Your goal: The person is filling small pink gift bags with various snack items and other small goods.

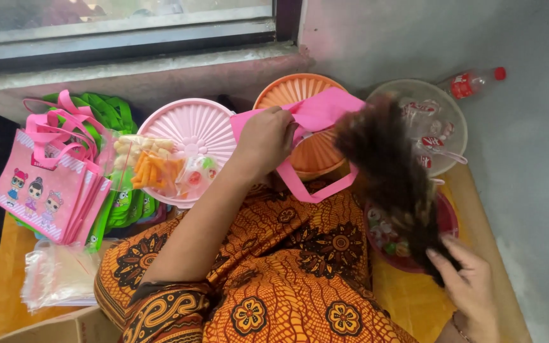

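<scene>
I'm taking the pink ribbed lid as my anchor. Far left of it, a stack of pink cartoon bags is leaning against green bags, with clear plastic sleeves lying below them. Resting on the lid's lower edge is a clear packet of snacks, orange sticks and pale puffs showing through. Just right of the lid, my left hand is closing its fingers on the rim of a pink tote bag, which is hanging open over the orange lid beside the pink one. Further right, a dark lock of hair is swinging across my view, blurred. Behind it, a clear bowl of wrapped sweets and a plastic bottle are sitting by the wall. Lower right, my right hand is pinching the hair's tip, beside a red bowl of candies.
</scene>
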